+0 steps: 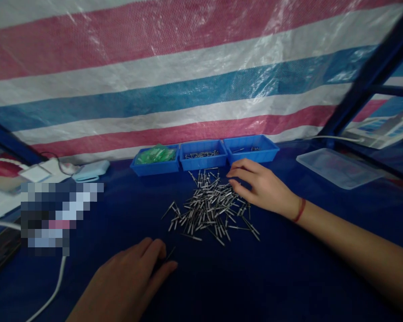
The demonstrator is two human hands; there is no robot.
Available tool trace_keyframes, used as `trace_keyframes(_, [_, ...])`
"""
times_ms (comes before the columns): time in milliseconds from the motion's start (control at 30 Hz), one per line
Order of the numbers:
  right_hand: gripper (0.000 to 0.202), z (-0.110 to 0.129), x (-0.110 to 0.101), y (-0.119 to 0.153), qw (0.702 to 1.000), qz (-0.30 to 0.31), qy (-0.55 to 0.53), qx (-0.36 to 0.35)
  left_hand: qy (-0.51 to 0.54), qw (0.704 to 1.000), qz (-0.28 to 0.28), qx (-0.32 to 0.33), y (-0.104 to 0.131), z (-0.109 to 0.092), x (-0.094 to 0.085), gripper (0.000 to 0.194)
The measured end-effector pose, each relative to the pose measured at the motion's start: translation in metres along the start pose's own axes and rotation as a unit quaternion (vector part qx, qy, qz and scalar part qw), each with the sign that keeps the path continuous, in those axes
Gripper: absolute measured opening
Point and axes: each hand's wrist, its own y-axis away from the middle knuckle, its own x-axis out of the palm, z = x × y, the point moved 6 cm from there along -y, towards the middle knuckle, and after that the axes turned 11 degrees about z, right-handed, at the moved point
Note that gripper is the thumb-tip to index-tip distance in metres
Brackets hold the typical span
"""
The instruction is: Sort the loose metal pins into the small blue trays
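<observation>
A loose pile of thin metal rivets (211, 205) lies on the dark blue table (242, 277). My right hand (260, 185), with a red cord round its wrist, is over the pile's right upper edge, fingers curved and apart, with nothing visible between them. Nearer the camera, my left hand (134, 273) is at the lower left of the pile. Its fingers are curled, and a thin dark pin (170, 253) shows between index finger and thumb; whether they pinch it is unclear.
Behind the pile stand three blue bins: the left (156, 167) holds green plastic, the middle (204, 162) and right (253, 156) hold small metal pieces. A translucent lid (339, 167) lies right. Left are a light blue cloth (91, 171) and a white cable (58, 281).
</observation>
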Motion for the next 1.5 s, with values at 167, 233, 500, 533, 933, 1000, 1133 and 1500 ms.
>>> trace_keyframes(167, [0.022, 0.010, -0.002, 0.000, 1.000, 0.014, -0.019, -0.002, 0.012, 0.999, -0.015, 0.050, -0.010, -0.016, -0.002, 0.026])
trace_keyframes(233, [0.021, 0.015, -0.002, 0.000, 0.999, 0.013, -0.044, -0.006, 0.036, 0.996, -0.021, 0.083, -0.019, -0.028, -0.008, 0.026])
trace_keyframes(500, [0.013, 0.020, 0.008, 0.004, 0.944, -0.039, -0.316, 0.091, 0.261, 0.926, -0.178, 0.208, -0.079, -0.069, -0.050, 0.024])
trace_keyframes(533, [0.012, 0.020, 0.010, 0.004, 0.934, -0.041, -0.339, 0.101, 0.281, 0.916, -0.182, 0.220, -0.087, -0.072, -0.052, 0.023])
trace_keyframes(933, [0.011, 0.025, 0.017, 0.005, 0.823, -0.075, -0.543, 0.147, 0.339, 0.868, -0.199, 0.304, -0.086, -0.074, -0.041, 0.015])
trace_keyframes(1000, [0.008, 0.028, 0.015, 0.005, 0.812, -0.079, -0.561, 0.139, 0.339, 0.866, -0.201, 0.308, -0.083, -0.074, -0.040, 0.014])
trace_keyframes(1133, [0.008, 0.032, 0.012, 0.005, 0.804, -0.078, -0.575, 0.128, 0.342, 0.861, -0.207, 0.314, -0.082, -0.074, -0.040, 0.014])
trace_keyframes(1500, [0.007, 0.026, 0.010, 0.008, 0.842, -0.097, -0.508, 0.151, 0.339, 0.860, -0.230, 0.305, -0.079, -0.076, -0.041, 0.012])
